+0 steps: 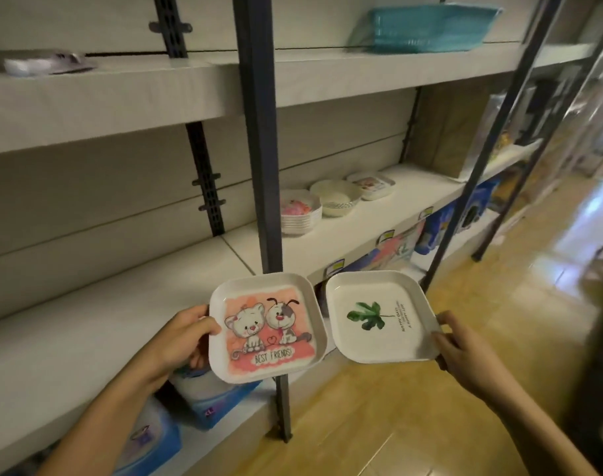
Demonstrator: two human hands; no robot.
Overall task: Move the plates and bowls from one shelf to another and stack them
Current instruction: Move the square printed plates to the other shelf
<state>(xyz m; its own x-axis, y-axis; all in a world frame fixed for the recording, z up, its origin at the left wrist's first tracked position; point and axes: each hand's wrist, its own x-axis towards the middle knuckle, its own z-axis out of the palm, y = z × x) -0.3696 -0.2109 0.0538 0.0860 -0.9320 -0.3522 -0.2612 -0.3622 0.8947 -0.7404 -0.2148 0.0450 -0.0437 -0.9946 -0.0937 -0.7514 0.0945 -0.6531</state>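
My left hand (pixel 181 338) grips the left edge of a square white plate with a pink cat-and-dog picture (pixel 269 328). My right hand (pixel 461 348) holds the right edge of a square white plate with a green leaf print (pixel 379 316). Both plates are level, side by side, in front of the white middle shelf (pixel 87 324). Farther right on that shelf stand a stack of pink-printed plates (pixel 298 214), a stack of white bowls (pixel 336 197) and a stack of square plates (pixel 372 183).
A dark metal upright (pixel 258 149) rises just behind the held plates; another slants at the right (pixel 492 132). A teal basket (pixel 427 27) sits on the top shelf. Blue packages (pixel 203 400) fill the bottom shelf. Wooden floor (pixel 379 407) lies to the right.
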